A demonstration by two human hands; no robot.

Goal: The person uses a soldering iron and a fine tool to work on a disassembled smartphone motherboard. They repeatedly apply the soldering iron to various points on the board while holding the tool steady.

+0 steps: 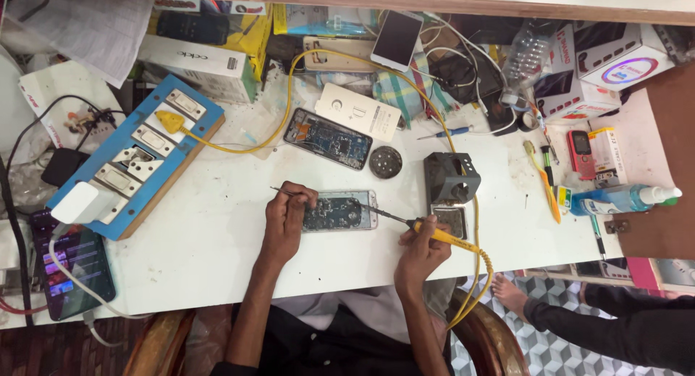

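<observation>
Right hand (422, 247) grips my yellow soldering iron (434, 233), tip on the opened phone (337, 211) mid-bench; left hand (287, 218) pinches tweezers (284, 192) there. Beyond, I see the iron stand (450, 177) and a spray bottle (622, 198) holding blue liquid.

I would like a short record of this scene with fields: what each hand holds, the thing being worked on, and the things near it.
left hand: holds thin metal tweezers, rests on the phone's left end
right hand: grips yellow-handled soldering iron, tip over the phone
work piece: opened phone, circuit board showing, flat on white table
nearby: second opened phone, round metal disc, grey iron stand, blue socket board
</observation>
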